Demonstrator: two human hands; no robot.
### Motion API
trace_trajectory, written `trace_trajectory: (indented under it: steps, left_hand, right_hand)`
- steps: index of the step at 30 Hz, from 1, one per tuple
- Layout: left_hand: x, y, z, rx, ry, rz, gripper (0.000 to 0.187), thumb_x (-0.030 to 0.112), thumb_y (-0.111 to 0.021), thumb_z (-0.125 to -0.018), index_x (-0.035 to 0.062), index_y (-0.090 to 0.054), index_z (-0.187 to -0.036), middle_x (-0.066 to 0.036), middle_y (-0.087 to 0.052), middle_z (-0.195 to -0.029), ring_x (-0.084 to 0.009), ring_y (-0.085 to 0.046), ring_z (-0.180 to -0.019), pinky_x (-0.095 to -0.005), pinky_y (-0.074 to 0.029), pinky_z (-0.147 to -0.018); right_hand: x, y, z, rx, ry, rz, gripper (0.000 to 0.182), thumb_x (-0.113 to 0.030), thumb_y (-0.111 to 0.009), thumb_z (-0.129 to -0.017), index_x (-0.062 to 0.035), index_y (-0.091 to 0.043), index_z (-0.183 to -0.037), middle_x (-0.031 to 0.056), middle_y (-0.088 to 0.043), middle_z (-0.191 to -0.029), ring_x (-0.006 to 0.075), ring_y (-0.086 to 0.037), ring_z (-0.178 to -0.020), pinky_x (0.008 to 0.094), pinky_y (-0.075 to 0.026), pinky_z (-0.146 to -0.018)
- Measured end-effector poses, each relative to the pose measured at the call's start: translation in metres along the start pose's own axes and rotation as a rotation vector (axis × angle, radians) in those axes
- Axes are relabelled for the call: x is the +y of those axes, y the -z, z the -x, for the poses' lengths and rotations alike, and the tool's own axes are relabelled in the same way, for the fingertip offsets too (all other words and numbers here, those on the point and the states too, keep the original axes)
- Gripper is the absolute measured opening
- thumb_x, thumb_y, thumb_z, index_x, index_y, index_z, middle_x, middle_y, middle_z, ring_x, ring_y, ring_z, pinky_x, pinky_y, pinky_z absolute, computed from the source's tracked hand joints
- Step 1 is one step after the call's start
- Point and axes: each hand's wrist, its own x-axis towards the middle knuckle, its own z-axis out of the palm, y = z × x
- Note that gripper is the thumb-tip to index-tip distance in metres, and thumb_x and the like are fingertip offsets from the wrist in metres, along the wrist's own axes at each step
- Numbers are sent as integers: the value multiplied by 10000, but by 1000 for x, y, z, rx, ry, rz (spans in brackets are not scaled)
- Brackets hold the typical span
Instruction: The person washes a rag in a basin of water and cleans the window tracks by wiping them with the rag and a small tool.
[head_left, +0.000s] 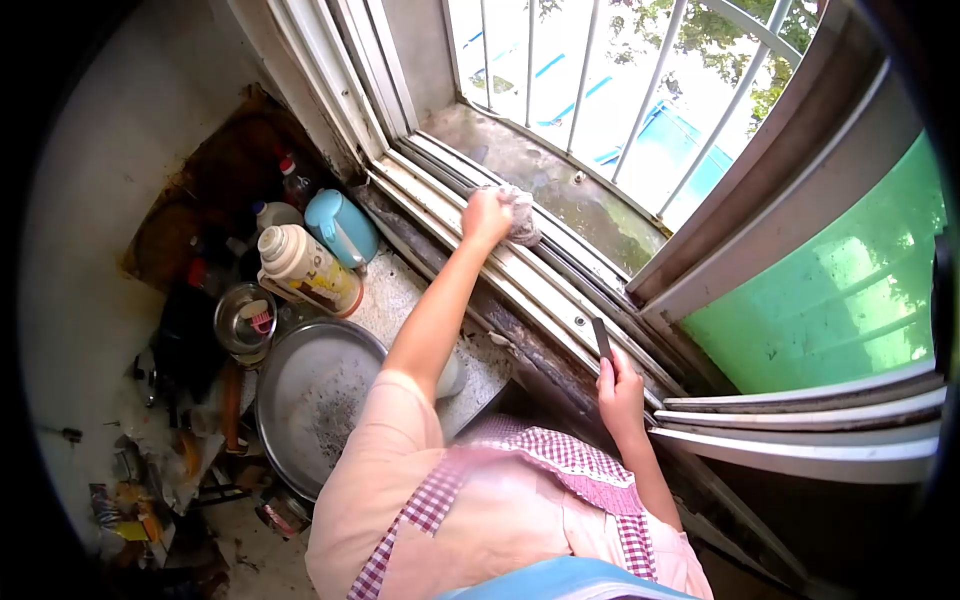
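Note:
My left hand (487, 216) is closed round a crumpled greyish rag (519, 214), which rests on the white window track (545, 273). Dirt marks the sill and the grooves of the track. In my right hand (622, 388), near the lower right part of the same frame, is a slim dark flat tool (602, 340). Its tip points up toward the track; its kind cannot be made out. The fingers of that hand are wrapped round its lower end.
Below the window, left of my arm, stand a vacuum flask (305, 268), a blue jug (342, 226), a metal bowl (246, 318) and a large round pan (300, 390). White bars (585, 80) cross the opening. A green-tinted pane (830, 290) is at right.

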Motion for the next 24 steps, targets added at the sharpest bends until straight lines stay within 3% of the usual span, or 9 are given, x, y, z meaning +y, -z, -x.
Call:
trace_trajectory:
  steps: [2,5,10,12,14,16,20,21,24]
  left_hand:
    - [46,26,30,-56,-263,187,179,161,-668,-717,7,-633,-803,-141,-649,-792,-283,-624,-759,-334,-478,-672]
    - [78,51,44,-248,-291,597,165,143,-664,-745,-6,-616,-796,-50,-605,-707,-93,-549,-694,-263,-440,-647]
    - [122,114,35,-549,-213,1142,156,119,-643,-810,2,-618,-910,-2,-609,-824,-63,-550,-740,-197,-449,-673]
    - [132,129,28,-531,-232,1228,121,93,-622,-826,14,-610,-917,-34,-619,-825,-86,-586,-705,-188,-479,-643]
    - [122,129,12,-502,-335,956,125,100,-641,-806,1,-628,-881,-31,-614,-801,-97,-577,-696,-213,-464,-624]
    - [98,109,-5,-153,-679,437,124,106,-664,-768,14,-651,-850,-37,-596,-764,-138,-568,-670,-257,-446,-606]
    - [4,47,-41,-53,-495,-45,85,185,-662,-737,109,-671,-773,-71,-577,-822,-277,-585,-751,-372,-474,-649]
    - [-22,37,-47,-76,-435,-113,88,182,-670,-730,109,-670,-780,-78,-574,-821,-280,-582,-762,-375,-472,-659]
    - [-55,22,-54,-133,-308,-113,108,176,-686,-716,102,-663,-791,-90,-572,-820,-286,-576,-784,-378,-469,-677]
  right_hand:
    - [-7,5,-2,-46,-102,-74,235,-107,-490,-880,-15,-553,-1088,147,-547,-617,249,-550,-516,338,-412,-501]
    - [-14,-3,-17,33,15,-106,247,-89,-495,-882,-19,-546,-1113,121,-548,-625,194,-525,-502,313,-402,-489]
    - [-48,-5,-35,173,43,-210,242,-80,-468,-903,-6,-526,-1126,49,-519,-594,101,-486,-505,252,-390,-484]
    - [-56,-7,-40,200,65,-315,263,-94,-435,-929,-7,-491,-1171,-30,-448,-624,48,-390,-511,208,-306,-462]
    - [-60,-14,-51,355,339,-78,247,-77,-421,-926,7,-472,-1153,-20,-447,-636,65,-403,-540,229,-337,-492]
    - [-70,-20,-56,247,130,-78,237,-68,-416,-924,4,-460,-1145,-1,-477,-658,86,-443,-576,251,-371,-527]
    - [-55,-47,-86,64,29,177,240,-54,-420,-900,-22,-449,-1137,106,-567,-683,233,-579,-614,337,-434,-585]
    - [-56,-52,-98,53,92,244,271,-72,-481,-866,-52,-483,-1137,182,-613,-751,347,-612,-698,415,-462,-597]
    - [-66,-73,-144,-54,220,569,212,-87,-472,-858,-73,-546,-1056,161,-629,-773,315,-625,-704,413,-484,-604]
